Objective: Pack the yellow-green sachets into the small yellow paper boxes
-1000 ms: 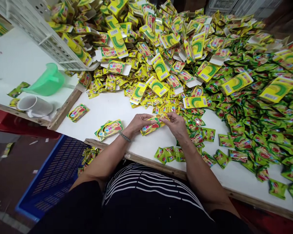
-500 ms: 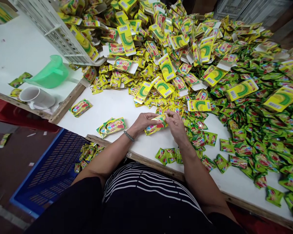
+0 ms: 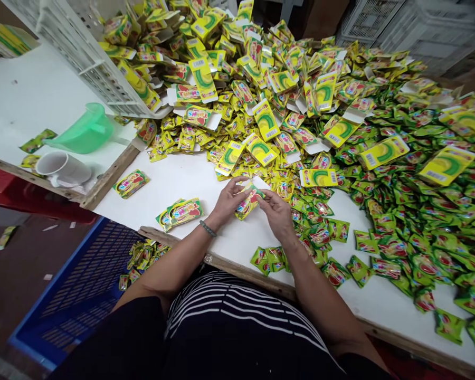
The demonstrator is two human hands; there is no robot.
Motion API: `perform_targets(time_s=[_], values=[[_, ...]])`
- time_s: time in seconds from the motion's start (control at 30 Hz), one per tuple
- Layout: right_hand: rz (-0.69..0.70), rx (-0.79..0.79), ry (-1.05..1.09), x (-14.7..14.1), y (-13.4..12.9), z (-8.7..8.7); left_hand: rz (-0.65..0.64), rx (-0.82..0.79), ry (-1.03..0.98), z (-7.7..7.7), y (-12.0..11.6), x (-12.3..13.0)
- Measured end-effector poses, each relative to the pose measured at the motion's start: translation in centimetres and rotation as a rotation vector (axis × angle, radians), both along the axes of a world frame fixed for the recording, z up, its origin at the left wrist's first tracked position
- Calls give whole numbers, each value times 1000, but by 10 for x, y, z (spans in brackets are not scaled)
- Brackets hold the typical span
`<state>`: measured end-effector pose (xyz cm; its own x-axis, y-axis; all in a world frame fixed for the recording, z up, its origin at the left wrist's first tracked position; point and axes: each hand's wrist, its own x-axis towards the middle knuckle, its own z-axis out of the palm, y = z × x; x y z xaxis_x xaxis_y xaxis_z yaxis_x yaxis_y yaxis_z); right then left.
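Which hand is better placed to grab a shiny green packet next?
Probably the right hand: it's nearer the shiny green packets. The left hand is farther; both hold a yellow-green cardboard box.

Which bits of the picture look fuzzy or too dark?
In the head view, the crate at top right looks dim and fuzzy; in the same head view, the dark shirt is nearly black below its stripes, while the held box looks clearer.
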<state>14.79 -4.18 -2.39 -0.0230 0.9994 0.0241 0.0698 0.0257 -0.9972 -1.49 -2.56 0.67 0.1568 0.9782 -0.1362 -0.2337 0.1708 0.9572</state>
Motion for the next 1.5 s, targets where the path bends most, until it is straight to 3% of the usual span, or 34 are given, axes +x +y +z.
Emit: perform_targets(time_s=[0.13,0.23,0.4,0.57,0.9,1.07,1.33,1.5], values=[[37,5,-112,1,-1,-3,-113,81,119,-2,-3,-1],[35,-24,-86,7,2,-5,-135,55,103,-6,-3,0],[36,-12,-69,9,4,1,-106,-67,12,-9,-1,0],[48,18,-85,6,1,7,-79,-122,52,-3,-3,-3],[-5,-194,143,12,4,-4,-176,-128,73,1,-4,-3],[62,-143,26,18,2,1,-223,-99,72,0,-5,-6],[82,158,-255,6,-10,28,-149,31,125,0,-8,-6],[-52,274,-326,-3,-10,23,-141,111,134,-2,-4,-6]])
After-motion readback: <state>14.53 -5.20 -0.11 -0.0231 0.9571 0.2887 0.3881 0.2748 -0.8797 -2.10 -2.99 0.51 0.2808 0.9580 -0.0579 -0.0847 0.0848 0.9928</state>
